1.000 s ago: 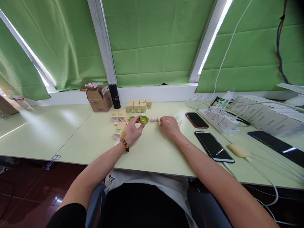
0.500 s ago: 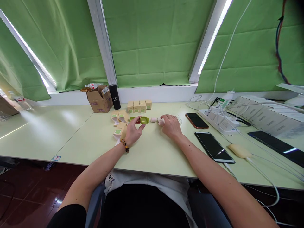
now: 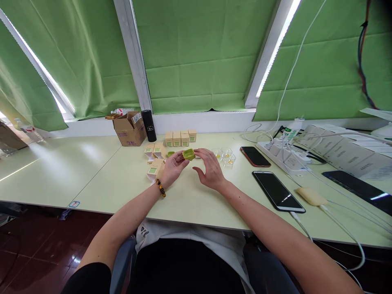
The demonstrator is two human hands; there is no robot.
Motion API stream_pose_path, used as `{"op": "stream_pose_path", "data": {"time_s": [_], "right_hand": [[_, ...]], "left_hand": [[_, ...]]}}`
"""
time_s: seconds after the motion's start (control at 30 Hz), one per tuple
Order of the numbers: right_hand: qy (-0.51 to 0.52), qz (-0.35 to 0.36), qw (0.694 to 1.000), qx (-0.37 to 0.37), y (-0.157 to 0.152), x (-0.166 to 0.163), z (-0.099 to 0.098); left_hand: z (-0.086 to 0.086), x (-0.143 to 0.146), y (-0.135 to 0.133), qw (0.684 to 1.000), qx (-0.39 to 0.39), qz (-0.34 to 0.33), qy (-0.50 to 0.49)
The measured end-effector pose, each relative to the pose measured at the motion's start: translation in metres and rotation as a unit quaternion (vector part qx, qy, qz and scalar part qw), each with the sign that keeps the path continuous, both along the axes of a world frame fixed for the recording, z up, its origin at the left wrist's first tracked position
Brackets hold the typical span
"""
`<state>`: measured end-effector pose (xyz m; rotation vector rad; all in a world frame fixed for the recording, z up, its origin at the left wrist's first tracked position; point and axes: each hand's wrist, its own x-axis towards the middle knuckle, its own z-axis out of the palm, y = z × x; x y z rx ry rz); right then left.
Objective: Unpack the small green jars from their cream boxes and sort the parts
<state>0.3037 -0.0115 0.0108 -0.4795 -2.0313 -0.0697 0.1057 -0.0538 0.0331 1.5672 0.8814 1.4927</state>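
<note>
Holds a green case [image 3: 188, 154] in the left hand [image 3: 172, 168], with the right hand [image 3: 211, 169] spread just beside it; looks midway, with cartons [image 3: 155, 166] open left of the case but handling unfinished.

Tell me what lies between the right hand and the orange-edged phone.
Small clear containers lie between the right hand and the orange-edged phone, in the head view.
</note>
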Motion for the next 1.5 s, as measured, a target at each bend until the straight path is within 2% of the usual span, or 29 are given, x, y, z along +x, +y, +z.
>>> {"op": "stream_pose_path", "data": {"time_s": [0.1, 0.3, 0.43, 0.53, 0.6, 0.73, 0.8, 0.93, 1.07, 1.2, 1.33, 1.5], "right_hand": [[0.009, -0.004, 1.000, -0.009, -0.001, -0.001, -0.001], [0.022, -0.007, 0.999, -0.025, -0.004, -0.005, -0.001], [0.032, 0.012, 0.999, -0.032, -0.003, -0.007, -0.003], [0.037, 0.024, 0.997, -0.065, -0.001, -0.007, -0.004], [0.053, 0.023, 0.995, -0.080, 0.000, -0.006, -0.004], [0.075, 0.017, 0.994, -0.078, 0.001, -0.005, -0.001], [0.070, 0.012, 0.995, -0.075, 0.000, -0.004, 0.000], [0.050, 0.007, 0.996, -0.077, -0.001, -0.003, -0.001], [0.030, 0.012, 0.997, -0.067, -0.001, -0.003, -0.002], [0.034, 0.021, 0.998, -0.057, -0.001, -0.004, -0.002], [0.043, 0.026, 0.996, -0.074, -0.002, -0.005, -0.002], [0.043, 0.025, 0.997, -0.054, -0.003, -0.006, -0.003]], "left_hand": [[0.000, 0.004, -0.001, 0.999, -0.014, -0.027, 0.028], [-0.006, 0.012, -0.005, 0.991, -0.087, -0.098, 0.024], [-0.011, 0.013, -0.004, 0.987, -0.106, -0.109, 0.048], [-0.013, 0.011, -0.002, 0.989, -0.097, -0.073, 0.082], [-0.012, 0.009, -0.001, 0.990, -0.063, -0.017, 0.124], [-0.008, 0.005, -0.003, 0.969, 0.054, 0.133, 0.200], [-0.006, 0.003, -0.005, 0.951, 0.116, 0.173, 0.228], [-0.005, 0.003, -0.007, 0.930, 0.187, 0.185, 0.257], [-0.009, 0.003, -0.005, 0.920, 0.207, 0.196, 0.268], [-0.011, 0.002, -0.003, 0.921, 0.195, 0.210, 0.265], [-0.013, 0.003, -0.003, 0.934, 0.159, 0.210, 0.240], [-0.013, 0.005, -0.004, 0.948, 0.130, 0.204, 0.206]]}}
